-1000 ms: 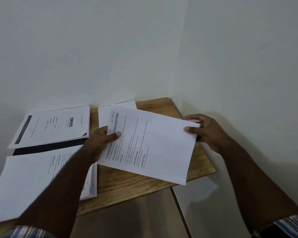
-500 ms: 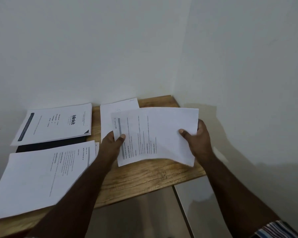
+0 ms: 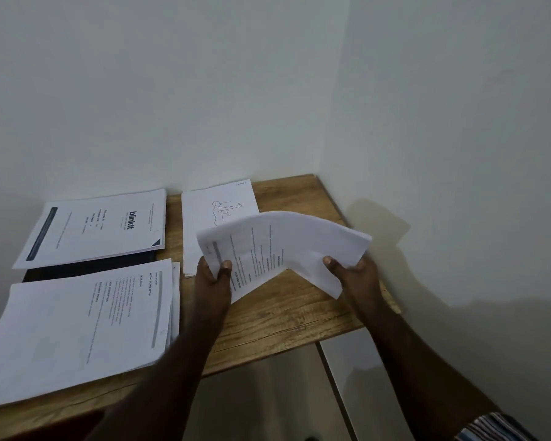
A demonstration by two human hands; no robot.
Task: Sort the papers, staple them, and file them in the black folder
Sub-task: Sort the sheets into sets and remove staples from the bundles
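Near-left of tabletop (image 3: 268, 329): printed stack (image 3: 83, 332), fanned at right edge. Behind it: black folder (image 3: 89, 267), mostly buried under blinkit sheet (image 3: 99, 227). Centre back: figure-drawing page (image 3: 218, 208), flat. Left hand (image 3: 212, 275) pinched bent sheaf (image 3: 283, 246) at left edge, thumb on top. Right hand (image 3: 353, 275) held right lower edge, fingers curled under. Sheaf lifted clear, bowed upward. Judged light, limp, slippery between sheets; best held at opposite edges, squared before stapling.
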